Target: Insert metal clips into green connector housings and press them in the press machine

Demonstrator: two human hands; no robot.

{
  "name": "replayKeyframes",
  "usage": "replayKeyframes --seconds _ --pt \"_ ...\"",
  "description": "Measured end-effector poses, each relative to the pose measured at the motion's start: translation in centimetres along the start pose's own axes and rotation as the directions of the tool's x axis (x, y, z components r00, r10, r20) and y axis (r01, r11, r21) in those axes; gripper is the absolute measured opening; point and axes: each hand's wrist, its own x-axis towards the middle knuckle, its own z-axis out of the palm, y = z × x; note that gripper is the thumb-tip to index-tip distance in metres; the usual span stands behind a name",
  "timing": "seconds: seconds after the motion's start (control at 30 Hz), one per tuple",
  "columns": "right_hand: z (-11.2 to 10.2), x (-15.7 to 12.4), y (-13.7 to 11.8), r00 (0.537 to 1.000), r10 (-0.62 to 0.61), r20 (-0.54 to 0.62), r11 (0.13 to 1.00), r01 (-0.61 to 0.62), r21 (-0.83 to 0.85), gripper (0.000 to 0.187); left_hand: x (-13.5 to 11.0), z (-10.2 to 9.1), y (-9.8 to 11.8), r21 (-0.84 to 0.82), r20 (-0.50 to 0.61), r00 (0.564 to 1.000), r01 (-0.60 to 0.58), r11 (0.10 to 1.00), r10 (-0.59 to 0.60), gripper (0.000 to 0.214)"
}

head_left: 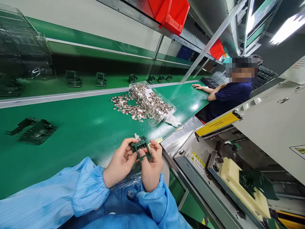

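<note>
Both hands hold a dark green plastic frame-like part above the front edge of the green bench. My left hand is closed on its left side, thumb and fingers pinching it. On the right side my right hand grips it, with the thumb across its middle. Beyond the hands a clear tray lies full of small shiny metal pieces. More loose metal pieces are spread on the bench to its left. What my fingertips touch underneath is hidden.
Two dark green parts lie at the left. Several similar parts stand along the back ledge. A machine with a yellow fixture is close on the right. A co-worker sits at the far right. Red bins hang overhead.
</note>
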Motion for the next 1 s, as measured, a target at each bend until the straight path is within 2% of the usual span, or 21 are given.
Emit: replayKeyframes --seconds 0.17,0.33,0.43,0.53,0.57,0.6,0.63,0.67,0.7,0.73,0.77,0.8,0.83,0.87,0.9,0.93,0.97,1.0 --pt "0.1 -0.2 0.1 1.0 0.005 -0.015 1.0 -0.005 0.011 0.016 -0.2 0.1 -0.2 -0.02 0.047 0.999 -0.021 1.0 0.022 0.029" --pt "-0.4 -0.1 0.2 0.996 0.093 0.015 0.954 -0.094 0.284 0.023 -0.4 0.1 0.3 0.065 0.09 0.996 -0.028 0.998 0.022 0.026" --pt "-2.7 0.3 -0.4 0.99 -0.006 0.143 0.949 -0.04 0.314 0.044 -0.2 0.5 1.9 0.116 0.173 0.985 -0.027 0.993 0.007 0.029" --pt "-7.3 0.6 -1.7 0.94 -0.178 0.29 0.975 0.129 0.18 0.073 0.4 2.0 4.1 0.228 0.324 0.944 -0.022 0.973 -0.055 0.034" --pt "-9.2 0.5 -2.3 0.928 -0.224 0.299 0.973 0.195 0.125 0.075 0.8 2.8 4.9 0.273 0.393 0.916 -0.037 0.961 -0.076 0.036" --pt "-11.3 0.2 -2.8 0.921 -0.261 0.29 0.965 0.252 0.071 0.072 1.4 3.8 5.6 0.304 0.484 0.869 -0.055 0.951 -0.104 0.039" --pt "-13.5 -0.2 -3.2 0.919 -0.288 0.27 0.956 0.294 0.02 0.068 2.1 5.1 6.2 0.317 0.588 0.798 -0.075 0.945 -0.134 0.042" --pt "-15.9 -0.9 -3.6 0.924 -0.303 0.234 0.948 0.318 -0.026 0.063 3.0 6.6 6.7 0.31 0.69 0.707 -0.099 0.946 -0.153 0.045" --pt "-18.3 -1.7 -3.8 0.937 -0.304 0.175 0.946 0.319 -0.066 0.06 4.1 8.4 7.1 0.289 0.777 0.611 -0.132 0.948 -0.152 0.048" --pt "-20.8 -2.7 -3.8 0.953 -0.291 0.083 0.949 0.298 -0.098 0.061 5.2 10.6 7.4 0.263 0.835 0.535 -0.184 0.947 -0.128 0.051" --pt "-23.3 -3.8 -3.6 0.96 -0.275 -0.052 0.956 0.268 -0.123 0.063 6.2 13.1 7.5 0.236 0.865 0.495 -0.262 0.936 -0.079 0.053" --pt "-25.8 -4.8 -3.3 0.934 -0.263 -0.241 0.961 0.234 -0.145 0.065 7.0 15.8 7.5 0.215 0.874 0.486 -0.359 0.908 -0.015 0.056" --pt "-28.1 -5.8 -3.0 0.85 -0.266 -0.456 0.963 0.209 -0.172 0.067 7.7 18.6 7.3 0.206 0.869 0.493 -0.454 0.867 0.052 0.061" --pt "-30.3 -6.7 -2.5 0.71 -0.279 -0.647 0.96 0.194 -0.202 0.066 8.1 21.5 7.0 0.209 0.861 0.499 -0.525 0.825 0.099 0.068" --pt "-32.3 -7.3 -2.1 0.571 -0.288 -0.769 0.958 0.175 -0.229 0.065 8.3 24.2 6.6 0.219 0.854 0.506 -0.563 0.797 0.123 0.076" --pt "-33.9 -7.6 -1.7 0.474 -0.291 -0.831 0.957 0.156 -0.246 0.064 8.4 26.7 6.1 0.229 0.849 0.513 -0.57 0.789 0.124 0.085" --pt "-35.3 -7.7 -1.4 0.431 -0.288 -0.855 0.957 0.137 -0.254 0.062 8.5 29.0 5.6 0.238 0.848 0.518 -0.558 0.795 0.11 0.091" --pt "-36.3 -7.4 -1.3 0.441 -0.283 -0.852 0.959 0.119 -0.256 0.061 8.6 30.8 5.1 0.244 0.847 0.524 -0.535 0.808 0.091 0.094"
